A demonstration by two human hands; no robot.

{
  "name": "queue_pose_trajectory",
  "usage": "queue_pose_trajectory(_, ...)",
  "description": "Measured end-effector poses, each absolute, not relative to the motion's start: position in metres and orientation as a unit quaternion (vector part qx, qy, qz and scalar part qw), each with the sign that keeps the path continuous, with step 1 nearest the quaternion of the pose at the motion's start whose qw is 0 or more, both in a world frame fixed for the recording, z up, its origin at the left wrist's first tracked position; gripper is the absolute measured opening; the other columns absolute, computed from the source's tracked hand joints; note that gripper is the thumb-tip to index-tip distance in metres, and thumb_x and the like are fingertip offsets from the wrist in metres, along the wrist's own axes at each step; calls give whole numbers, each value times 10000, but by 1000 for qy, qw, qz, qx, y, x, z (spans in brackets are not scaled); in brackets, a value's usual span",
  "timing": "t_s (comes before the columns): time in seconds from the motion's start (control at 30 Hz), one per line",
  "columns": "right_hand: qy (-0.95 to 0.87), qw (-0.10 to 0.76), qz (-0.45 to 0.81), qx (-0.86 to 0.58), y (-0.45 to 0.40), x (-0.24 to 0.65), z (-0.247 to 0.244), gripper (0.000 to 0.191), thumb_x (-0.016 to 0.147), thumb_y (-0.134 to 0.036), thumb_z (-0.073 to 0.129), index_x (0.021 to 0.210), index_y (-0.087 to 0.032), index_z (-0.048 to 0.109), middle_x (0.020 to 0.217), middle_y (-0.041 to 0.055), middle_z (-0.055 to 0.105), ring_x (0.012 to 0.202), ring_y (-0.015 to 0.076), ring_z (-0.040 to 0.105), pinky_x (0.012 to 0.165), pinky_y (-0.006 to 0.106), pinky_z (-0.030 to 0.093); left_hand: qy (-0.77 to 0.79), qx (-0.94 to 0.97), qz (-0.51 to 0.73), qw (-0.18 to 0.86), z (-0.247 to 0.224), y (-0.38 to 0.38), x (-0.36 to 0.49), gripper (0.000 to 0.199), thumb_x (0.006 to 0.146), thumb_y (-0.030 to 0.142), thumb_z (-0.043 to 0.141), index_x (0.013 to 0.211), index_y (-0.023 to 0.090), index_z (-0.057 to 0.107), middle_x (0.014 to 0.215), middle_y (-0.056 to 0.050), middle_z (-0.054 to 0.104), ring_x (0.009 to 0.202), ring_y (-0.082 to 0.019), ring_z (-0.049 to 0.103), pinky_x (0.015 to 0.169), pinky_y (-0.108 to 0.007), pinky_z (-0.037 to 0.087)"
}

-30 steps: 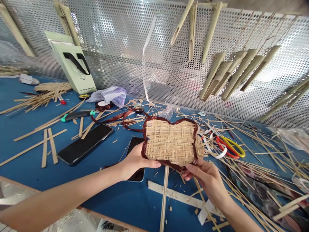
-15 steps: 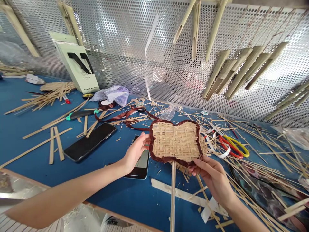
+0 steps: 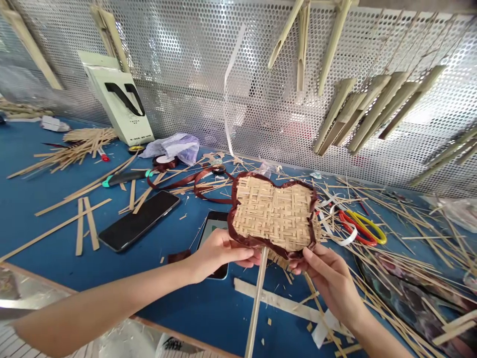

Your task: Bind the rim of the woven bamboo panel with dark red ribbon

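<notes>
A woven bamboo fan [image 3: 276,211] with wavy brown ribbon edging is held up over the blue table, its face toward me and its pale handle [image 3: 257,303] slanting down. My left hand [image 3: 227,253] is closed at the lower left edge, beside the top of the handle. The lower right corner is pinched between the thumb and fingers of my right hand [image 3: 328,268]. A brown ribbon [image 3: 201,186] runs from the fan's left side toward a ribbon roll [image 3: 165,161]. Behind my left hand lies a phone [image 3: 218,219], partly covered.
A black phone [image 3: 139,221] and a green-black tool [image 3: 128,176] lie at the left. Red and yellow scissors handles [image 3: 361,228] sit at the right among many bamboo strips. A pale box [image 3: 124,109] stands before the perforated metal panel [image 3: 186,59].
My left hand has moved from the fan's left side down to its lower left edge. The fan has tilted, and its handle now slants toward the lower left.
</notes>
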State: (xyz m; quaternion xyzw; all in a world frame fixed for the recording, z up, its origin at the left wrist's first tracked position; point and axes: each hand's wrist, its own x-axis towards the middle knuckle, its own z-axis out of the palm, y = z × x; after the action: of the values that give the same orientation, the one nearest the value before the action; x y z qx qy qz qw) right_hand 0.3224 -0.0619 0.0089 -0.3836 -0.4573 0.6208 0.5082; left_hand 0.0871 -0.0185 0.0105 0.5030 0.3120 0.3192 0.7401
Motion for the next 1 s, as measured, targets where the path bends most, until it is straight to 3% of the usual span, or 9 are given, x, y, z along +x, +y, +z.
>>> queue_pose_trajectory(0.33,-451,518,590,-425,-69,310,17,247,793,-372,691,765,-127,678,711,87,646,641,143,589,598,201,461,293,492,319,755,15,-23,91,339,619,200,770,945,188,679,836,-49,711,782,-214,676,703,-353,546)
queue_pose_trajectory(0.6,-442,523,598,-417,-71,307,16,253,761,-382,713,757,-131,675,694,77,641,629,146,581,606,220,462,304,501,319,745,14,-26,95,323,623,204,769,930,182,670,800,-52,706,742,-214,683,647,-322,546)
queue_pose_trajectory(0.73,-418,523,603,-434,-66,314,14,218,719,-327,758,708,-126,674,666,76,634,593,137,578,568,203,471,281,505,318,752,15,-23,90,323,664,211,739,977,173,667,895,-78,709,842,-229,675,714,-333,554)
queue_pose_trajectory(0.87,-352,597,566,-446,-55,330,15,244,606,-311,832,702,-134,694,680,59,622,576,114,574,501,145,477,269,453,439,728,18,-9,80,290,787,278,605,1039,138,639,1040,-119,681,983,-258,636,822,-380,537)
queue_pose_trajectory(1.0,-273,656,518,-475,-49,338,19,350,442,-296,898,666,-123,693,656,32,585,567,91,564,477,94,476,303,349,544,700,20,4,69,286,849,267,464,1001,92,632,969,-136,700,941,-238,652,833,-356,531)
